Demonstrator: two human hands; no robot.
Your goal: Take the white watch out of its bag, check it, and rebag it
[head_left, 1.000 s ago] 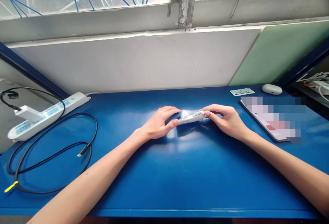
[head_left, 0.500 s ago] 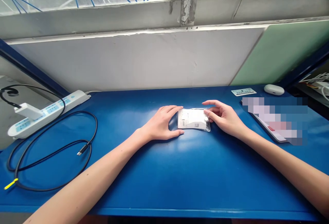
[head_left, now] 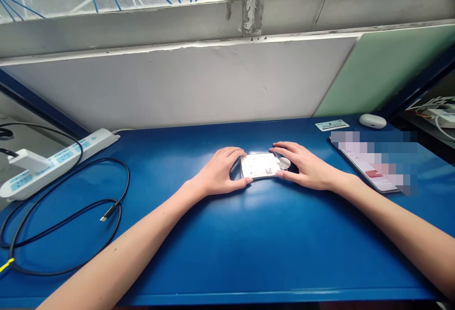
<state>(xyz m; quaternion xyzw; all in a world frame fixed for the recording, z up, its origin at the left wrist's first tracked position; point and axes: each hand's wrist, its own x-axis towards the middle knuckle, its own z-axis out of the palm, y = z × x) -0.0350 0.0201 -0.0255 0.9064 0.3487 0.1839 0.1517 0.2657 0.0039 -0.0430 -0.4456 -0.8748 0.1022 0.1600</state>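
Observation:
A small clear plastic packet with a white printed label lies on the blue table between my two hands. My left hand curves round its left end, thumb on the near edge and fingertips at the far edge. At the other end, my right hand grips it the same way, its fingers along the far edge and its thumb at the near corner. Inside the curve of the right hand a small white rounded piece shows at the packet's end; its kind is not clear.
To the left, a white power strip carries a plugged-in white charger, and a black cable lies coiled. On the right are a phone-like slab, partly blurred, a printed card and a white rounded case. A wall panel stands behind.
My right hand has shifted from pinching the packet's right upper corner to spanning its right end. The white rounded piece shows more now. The view has shifted slightly.

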